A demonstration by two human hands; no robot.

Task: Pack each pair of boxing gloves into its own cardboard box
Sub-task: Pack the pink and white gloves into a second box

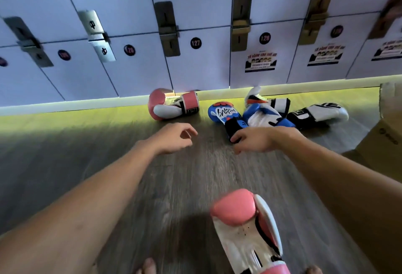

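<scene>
Collecting the blue pair: my right hand (252, 141) pinches the blue glove (224, 113) by its cuff, left hand (174, 138) slack and empty; next I'd take its twin (265, 116) just beyond that grip.

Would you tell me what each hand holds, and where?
The right hand grips the blue glove by its black cuff; left hand holds nothing.

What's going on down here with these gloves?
A person sorts boxing gloves on the floor before the lockers. The right hand grips the black cuff of a blue glove; the left hand hovers empty, short of a pink glove by the lockers. A second pink glove lies near the person's feet. A cardboard box stands at the right edge.
</scene>
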